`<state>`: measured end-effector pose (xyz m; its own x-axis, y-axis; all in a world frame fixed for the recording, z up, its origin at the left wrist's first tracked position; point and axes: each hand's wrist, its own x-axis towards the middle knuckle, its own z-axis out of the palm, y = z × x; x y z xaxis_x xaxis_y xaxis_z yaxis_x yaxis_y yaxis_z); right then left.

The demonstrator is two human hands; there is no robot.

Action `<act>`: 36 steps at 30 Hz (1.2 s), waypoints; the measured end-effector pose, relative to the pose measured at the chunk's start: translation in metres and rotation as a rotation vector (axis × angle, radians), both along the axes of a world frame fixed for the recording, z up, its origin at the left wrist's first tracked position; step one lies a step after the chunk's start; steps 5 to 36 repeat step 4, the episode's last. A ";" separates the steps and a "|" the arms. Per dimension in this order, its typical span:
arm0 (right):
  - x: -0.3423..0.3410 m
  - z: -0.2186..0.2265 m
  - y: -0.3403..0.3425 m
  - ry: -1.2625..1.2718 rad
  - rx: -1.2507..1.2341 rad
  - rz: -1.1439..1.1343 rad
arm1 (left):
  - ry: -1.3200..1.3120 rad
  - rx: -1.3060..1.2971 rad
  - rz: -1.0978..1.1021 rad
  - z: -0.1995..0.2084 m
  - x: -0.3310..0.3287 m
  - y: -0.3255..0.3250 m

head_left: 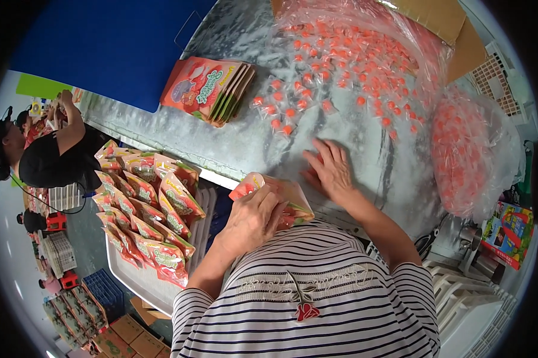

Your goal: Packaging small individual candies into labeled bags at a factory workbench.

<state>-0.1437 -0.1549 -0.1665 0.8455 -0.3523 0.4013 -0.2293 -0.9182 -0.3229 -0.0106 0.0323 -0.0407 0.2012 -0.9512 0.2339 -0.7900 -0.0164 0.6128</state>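
My left hand (251,218) is closed around the upper edge of a red and peach candy pouch (297,203), held close to my body at the table's front edge. Whether the pouch's mouth is open is hard to make out. My right hand (333,173) rests low over the grey table (364,161) just right of the pouch, fingers apart and nothing visible in them. Beyond it lie loose, clear-wrapped orange-red candies (290,112), with a larger spread of them farther back to the right. A stack of flat pouches (203,89) lies at the table's far left.
Filled pouches (143,203) stand in rows on a white tray (125,262) to my left. A bulging clear bag of candies (469,158) sits at right, near a cardboard box (436,21). A blue panel (108,48) covers the far left. A co-worker in black (60,149) works beyond.
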 end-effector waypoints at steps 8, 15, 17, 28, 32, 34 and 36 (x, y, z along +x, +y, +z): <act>-0.024 -0.010 -0.017 0.114 0.109 0.014 | 0.011 -0.003 -0.009 0.016 0.005 -0.010; -0.024 -0.010 -0.017 0.114 0.109 0.014 | 0.011 -0.003 -0.009 0.016 0.005 -0.010; -0.024 -0.010 -0.017 0.114 0.109 0.014 | 0.011 -0.003 -0.009 0.016 0.005 -0.010; -0.024 -0.010 -0.017 0.114 0.109 0.014 | 0.011 -0.003 -0.009 0.016 0.005 -0.010; -0.024 -0.010 -0.017 0.114 0.109 0.014 | 0.011 -0.003 -0.009 0.016 0.005 -0.010; -0.024 -0.010 -0.017 0.114 0.109 0.014 | 0.011 -0.003 -0.009 0.016 0.005 -0.010; -0.024 -0.010 -0.017 0.114 0.109 0.014 | 0.011 -0.003 -0.009 0.016 0.005 -0.010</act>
